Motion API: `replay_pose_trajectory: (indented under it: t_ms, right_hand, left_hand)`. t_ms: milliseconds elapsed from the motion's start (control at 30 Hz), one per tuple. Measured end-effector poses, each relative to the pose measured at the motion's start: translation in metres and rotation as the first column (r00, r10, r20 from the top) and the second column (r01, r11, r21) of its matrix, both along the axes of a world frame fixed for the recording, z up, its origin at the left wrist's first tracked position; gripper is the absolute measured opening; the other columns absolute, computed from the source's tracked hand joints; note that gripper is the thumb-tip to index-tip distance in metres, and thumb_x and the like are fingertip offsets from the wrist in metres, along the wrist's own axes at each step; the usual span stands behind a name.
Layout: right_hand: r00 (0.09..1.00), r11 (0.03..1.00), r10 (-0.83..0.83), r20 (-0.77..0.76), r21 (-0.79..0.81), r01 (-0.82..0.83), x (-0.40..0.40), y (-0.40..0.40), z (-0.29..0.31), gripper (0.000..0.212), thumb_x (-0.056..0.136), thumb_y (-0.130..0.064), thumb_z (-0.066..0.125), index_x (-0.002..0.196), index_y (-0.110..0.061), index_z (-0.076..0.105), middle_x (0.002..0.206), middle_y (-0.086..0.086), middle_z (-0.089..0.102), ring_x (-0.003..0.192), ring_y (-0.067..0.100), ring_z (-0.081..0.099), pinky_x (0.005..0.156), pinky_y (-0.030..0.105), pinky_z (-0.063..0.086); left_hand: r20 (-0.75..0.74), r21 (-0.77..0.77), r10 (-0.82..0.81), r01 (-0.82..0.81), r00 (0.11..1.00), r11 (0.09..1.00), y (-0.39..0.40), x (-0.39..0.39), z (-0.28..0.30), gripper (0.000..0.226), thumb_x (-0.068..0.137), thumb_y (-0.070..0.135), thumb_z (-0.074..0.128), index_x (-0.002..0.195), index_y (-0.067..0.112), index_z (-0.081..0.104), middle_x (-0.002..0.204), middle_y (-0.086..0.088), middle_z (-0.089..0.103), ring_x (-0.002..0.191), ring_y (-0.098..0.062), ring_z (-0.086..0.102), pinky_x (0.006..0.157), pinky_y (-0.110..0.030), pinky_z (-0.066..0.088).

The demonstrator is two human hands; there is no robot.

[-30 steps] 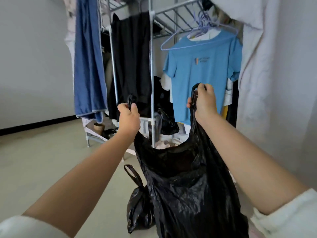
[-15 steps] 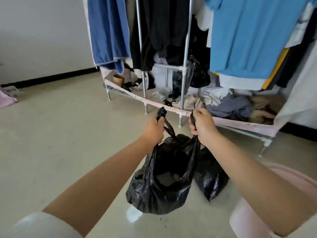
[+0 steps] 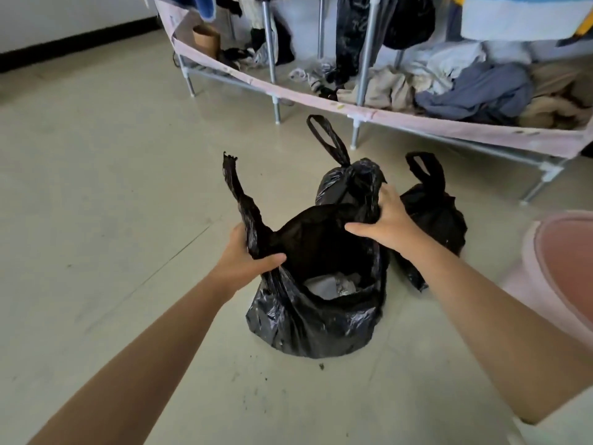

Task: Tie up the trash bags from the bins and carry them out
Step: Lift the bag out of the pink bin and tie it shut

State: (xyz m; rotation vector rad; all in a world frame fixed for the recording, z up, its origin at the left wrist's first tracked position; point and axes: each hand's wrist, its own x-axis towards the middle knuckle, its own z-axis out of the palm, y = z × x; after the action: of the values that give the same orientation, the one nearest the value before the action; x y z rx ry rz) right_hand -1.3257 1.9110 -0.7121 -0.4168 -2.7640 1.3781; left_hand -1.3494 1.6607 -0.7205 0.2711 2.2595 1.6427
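Observation:
An open black trash bag (image 3: 314, 319) stands on the floor in front of me, grey-white rubbish showing inside. My left hand (image 3: 245, 258) grips its left rim at the base of one handle strip, which sticks up torn at the tip. My right hand (image 3: 385, 216) holds the bag's far right rim, fingers curled into the plastic. A tied black bag (image 3: 349, 178) with a loop handle sits just behind it. Another black bag (image 3: 439, 216) lies to the right, partly hidden by my right forearm.
A metal clothes rack (image 3: 359, 75) with a pink fabric base runs across the back, holding piled clothes (image 3: 465, 88) and hanging garments. A pink bin (image 3: 558, 271) stands at the right edge. Dark crumbs lie on the pale floor (image 3: 96, 187) near the bag.
The bag has come down from hanging in the air to resting on the floor. Both hands slid off the handle loops to the rim, and my view tilted downward.

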Motion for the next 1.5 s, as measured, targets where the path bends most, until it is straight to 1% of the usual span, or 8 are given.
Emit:
replay_pose_trajectory:
  t_ms: [233, 400, 633, 900, 1100, 1300, 1433, 1500]
  right_hand:
    - [0.992, 0.919, 0.115, 0.044, -0.384, -0.09, -0.023, 0.025, -0.04, 0.048, 0.088, -0.015, 0.056, 0.135, -0.014, 0.044, 0.137, -0.01, 0.042, 0.132, 0.014, 0.036, 0.113, 0.033, 0.028]
    - [0.989, 0.612, -0.115, 0.091, -0.778, 0.143, -0.046, 0.019, -0.044, 0.007, 0.088, -0.03, 0.056, 0.09, -0.028, 0.062, 0.104, -0.004, 0.062, 0.114, 0.022, 0.053, 0.091, 0.036, 0.044]
    - [1.0, 0.843, -0.025, -0.015, -0.538, 0.013, -0.064, -0.01, -0.066, 0.075, 0.071, -0.032, 0.075, 0.135, -0.02, 0.037, 0.142, 0.0, 0.04, 0.127, 0.019, 0.04, 0.104, 0.03, 0.035]
    - [0.946, 0.812, 0.318, 0.054, -0.531, -0.243, -0.06, -0.052, -0.054, 0.01, 0.088, -0.027, 0.056, 0.096, -0.023, 0.061, 0.086, -0.012, 0.061, 0.088, 0.013, 0.058, 0.08, 0.026, 0.043]
    - [0.983, 0.57, 0.061, 0.172, -0.815, 0.107, -0.061, -0.062, -0.064, 0.057, 0.082, -0.066, 0.035, 0.052, -0.017, 0.038, 0.028, -0.006, 0.033, 0.024, 0.013, 0.033, 0.04, 0.022, 0.038]
    - [0.995, 0.842, 0.06, 0.081, -0.539, -0.007, -0.042, -0.04, -0.07, 0.027, 0.086, -0.017, 0.06, 0.063, -0.012, 0.046, 0.04, -0.001, 0.047, 0.047, 0.016, 0.046, 0.049, 0.024, 0.039]
    - [0.989, 0.223, -0.144, 0.043, -0.972, 0.075, -0.041, -0.023, -0.064, 0.042, 0.098, -0.028, 0.033, 0.059, -0.014, 0.042, 0.051, -0.002, 0.066, 0.066, 0.014, 0.065, 0.07, 0.032, 0.052]
    - [0.986, 0.122, -0.157, 0.051, -0.99, 0.07, -0.039, -0.025, -0.06, 0.043, 0.099, -0.032, 0.029, 0.061, -0.015, 0.04, 0.035, -0.004, 0.049, 0.04, 0.011, 0.054, 0.055, 0.03, 0.053]
  left_hand:
    - [-0.091, 0.0, -0.054, 0.054, 0.994, 0.999, 0.032, 0.002, -0.019, 0.042, 0.09, 0.011, 0.054, 0.131, 0.01, 0.046, 0.144, -0.003, 0.039, 0.132, -0.014, 0.036, 0.111, -0.029, 0.029]
    - [0.353, 0.613, 0.104, -0.314, 0.93, 0.725, 0.054, -0.001, -0.009, 0.019, 0.099, 0.015, 0.031, 0.096, 0.005, 0.046, 0.063, -0.001, 0.069, 0.066, -0.015, 0.07, 0.065, -0.029, 0.058]
    - [0.574, 0.6, 0.091, -0.493, 0.814, 0.63, 0.05, 0.016, -0.028, 0.039, 0.1, 0.024, 0.024, 0.062, 0.016, 0.021, 0.033, 0.006, 0.027, 0.028, -0.005, 0.023, 0.03, -0.012, 0.026]
    - [0.707, 0.523, 0.102, -0.614, 0.7, 0.591, 0.011, 0.031, -0.04, 0.042, 0.099, 0.027, 0.025, 0.059, 0.017, 0.023, 0.03, 0.006, 0.029, 0.022, -0.004, 0.027, 0.025, -0.012, 0.02]
    - [0.79, 0.467, 0.252, -0.815, 0.559, 0.343, -0.004, 0.025, -0.056, 0.04, 0.099, 0.026, 0.029, 0.063, 0.011, 0.036, 0.029, 0.002, 0.038, 0.022, -0.009, 0.034, 0.031, -0.011, 0.031]
    - [0.656, 0.657, 0.314, -0.724, 0.686, 0.211, -0.013, 0.008, -0.054, 0.041, 0.098, 0.042, 0.025, 0.072, 0.016, 0.044, 0.043, -0.002, 0.063, 0.048, -0.015, 0.062, 0.065, -0.033, 0.047]
    - [0.675, 0.678, 0.234, -0.714, 0.699, 0.176, -0.007, 0.008, -0.06, 0.041, 0.097, 0.04, 0.031, 0.066, 0.017, 0.042, 0.026, 0.006, 0.029, 0.022, -0.006, 0.032, 0.04, -0.015, 0.036]
    - [0.71, 0.647, 0.199, -0.738, 0.675, 0.192, -0.004, 0.01, -0.063, 0.041, 0.097, 0.037, 0.033, 0.063, 0.014, 0.039, 0.026, 0.005, 0.023, 0.02, -0.007, 0.023, 0.032, -0.009, 0.027]
